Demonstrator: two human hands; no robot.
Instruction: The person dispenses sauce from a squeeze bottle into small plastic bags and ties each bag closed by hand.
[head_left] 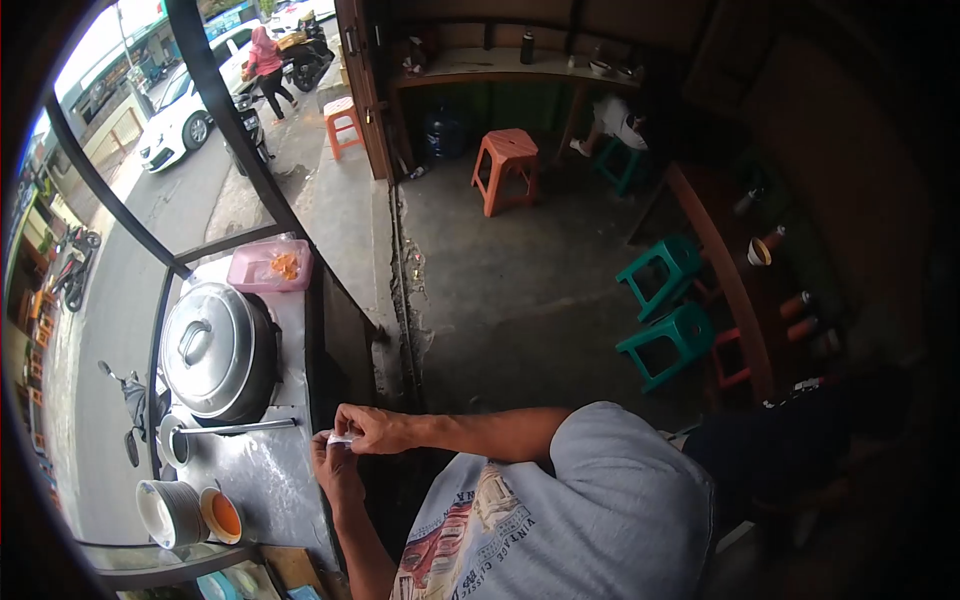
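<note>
Both of my hands meet just past the edge of the metal-topped counter (282, 480). Between their fingertips is a small white piece (342, 439), perhaps paper or plastic; its exact kind is too small to tell. My right hand (376, 430) pinches it from the upper side with bent fingers. From below, my left hand (338, 474) has its fingers closed around the same piece. On the counter nearby, a ladle (240, 427) lies with its handle pointing toward my hands, its head at a round container (176, 440). A large lidded pot (208, 350) stands beyond it.
A stack of white bowls (168, 512) and a bowl of orange contents (222, 515) stand on the counter. Behind the pot is a pink tub (270, 266). Green stools (668, 345) and an orange stool (507, 165) occupy the floor. People sit in the shadows; another person (266, 70) is outside.
</note>
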